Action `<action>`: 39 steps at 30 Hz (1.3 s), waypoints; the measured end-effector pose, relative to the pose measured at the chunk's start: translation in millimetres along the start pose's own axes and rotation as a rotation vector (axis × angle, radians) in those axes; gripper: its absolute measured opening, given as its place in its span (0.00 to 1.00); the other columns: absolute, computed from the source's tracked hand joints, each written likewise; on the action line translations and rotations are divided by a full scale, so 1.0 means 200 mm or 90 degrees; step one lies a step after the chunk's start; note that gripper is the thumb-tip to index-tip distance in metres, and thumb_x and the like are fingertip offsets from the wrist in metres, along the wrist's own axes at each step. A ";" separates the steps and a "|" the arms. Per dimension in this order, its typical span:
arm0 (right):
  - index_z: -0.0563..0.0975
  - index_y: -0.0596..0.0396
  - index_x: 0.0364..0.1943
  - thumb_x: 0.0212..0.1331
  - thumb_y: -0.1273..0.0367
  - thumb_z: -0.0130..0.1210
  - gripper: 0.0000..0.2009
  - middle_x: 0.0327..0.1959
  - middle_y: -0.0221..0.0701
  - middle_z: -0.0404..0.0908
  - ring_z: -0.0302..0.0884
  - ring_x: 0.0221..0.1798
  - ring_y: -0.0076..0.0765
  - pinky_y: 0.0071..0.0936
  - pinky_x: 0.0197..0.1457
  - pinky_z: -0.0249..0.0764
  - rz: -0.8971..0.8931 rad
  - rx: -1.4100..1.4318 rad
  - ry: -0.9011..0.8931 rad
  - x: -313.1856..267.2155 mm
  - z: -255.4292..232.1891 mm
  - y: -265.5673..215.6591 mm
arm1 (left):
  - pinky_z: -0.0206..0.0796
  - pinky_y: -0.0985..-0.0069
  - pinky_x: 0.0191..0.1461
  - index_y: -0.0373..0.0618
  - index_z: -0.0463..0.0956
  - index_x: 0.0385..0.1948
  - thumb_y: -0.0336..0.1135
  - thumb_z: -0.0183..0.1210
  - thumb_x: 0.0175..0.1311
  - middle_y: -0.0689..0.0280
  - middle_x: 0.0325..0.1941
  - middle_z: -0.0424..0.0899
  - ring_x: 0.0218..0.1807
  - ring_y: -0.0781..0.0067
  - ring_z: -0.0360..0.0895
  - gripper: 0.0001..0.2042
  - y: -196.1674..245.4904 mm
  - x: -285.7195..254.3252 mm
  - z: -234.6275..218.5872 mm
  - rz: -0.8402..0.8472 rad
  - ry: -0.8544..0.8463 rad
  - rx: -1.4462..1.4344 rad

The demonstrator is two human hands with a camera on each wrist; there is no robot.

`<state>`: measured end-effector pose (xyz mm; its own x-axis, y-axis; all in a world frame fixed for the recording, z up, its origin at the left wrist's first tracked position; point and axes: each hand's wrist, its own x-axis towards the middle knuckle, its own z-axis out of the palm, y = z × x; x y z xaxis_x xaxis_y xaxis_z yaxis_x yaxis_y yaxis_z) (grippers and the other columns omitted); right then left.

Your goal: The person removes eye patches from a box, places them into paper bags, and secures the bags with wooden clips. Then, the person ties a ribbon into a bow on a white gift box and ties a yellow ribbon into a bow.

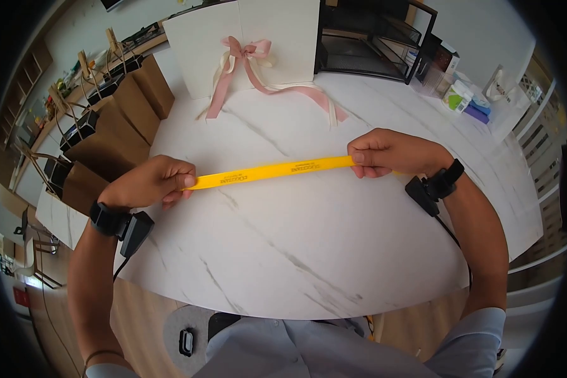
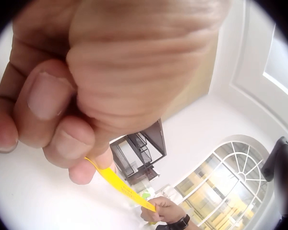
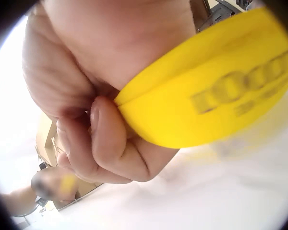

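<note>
A yellow ribbon (image 1: 274,171) with dark printed lettering is stretched between both hands above the white marbled table (image 1: 264,252). My left hand (image 1: 154,181) pinches one end between thumb and fingers. At the other end, my right hand (image 1: 384,153) pinches the ribbon with the thumb on top. The left wrist view shows the ribbon (image 2: 120,184) running from the fingertips toward the other hand. In the right wrist view, a loose length of ribbon (image 3: 206,91) curves out from the curled fingers.
Several brown paper bags (image 1: 107,132) line the table's left side. A white box (image 1: 277,44) with a pink and cream bow (image 1: 246,53) stands at the back. Right of it are a black mesh rack (image 1: 365,57) and small packages (image 1: 458,96).
</note>
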<state>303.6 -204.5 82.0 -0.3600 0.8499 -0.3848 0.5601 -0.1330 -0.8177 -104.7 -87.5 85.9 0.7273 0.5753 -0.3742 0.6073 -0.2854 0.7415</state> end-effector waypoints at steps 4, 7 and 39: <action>0.74 0.51 0.30 0.79 0.61 0.47 0.16 0.31 0.20 0.74 0.64 0.32 0.12 0.13 0.37 0.66 0.020 0.011 0.035 -0.03 0.00 -0.02 | 0.61 0.75 0.29 0.37 0.76 0.31 0.36 0.53 0.77 0.70 0.15 0.68 0.19 0.79 0.64 0.13 0.02 -0.02 0.01 -0.016 0.036 0.113; 0.74 0.52 0.30 0.78 0.62 0.48 0.16 0.30 0.20 0.74 0.64 0.32 0.12 0.13 0.37 0.67 -0.041 0.020 0.043 -0.02 0.01 -0.11 | 0.68 0.71 0.36 0.37 0.80 0.35 0.32 0.56 0.73 0.64 0.24 0.78 0.28 0.71 0.75 0.08 0.06 -0.02 0.00 -0.003 0.076 0.312; 0.77 0.51 0.31 0.78 0.56 0.50 0.18 0.24 0.17 0.70 0.58 0.24 0.10 0.13 0.26 0.57 -0.135 -0.074 -0.010 0.16 -0.04 -0.42 | 0.70 0.82 0.37 0.39 0.78 0.34 0.36 0.58 0.76 0.74 0.21 0.73 0.22 0.84 0.71 0.11 0.47 0.30 0.02 0.233 -0.064 -0.148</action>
<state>250.9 -161.7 141.7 -0.4899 0.8442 -0.2176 0.5529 0.1079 -0.8262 -3.1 -83.1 129.8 0.9155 0.3876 -0.1078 0.2244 -0.2695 0.9365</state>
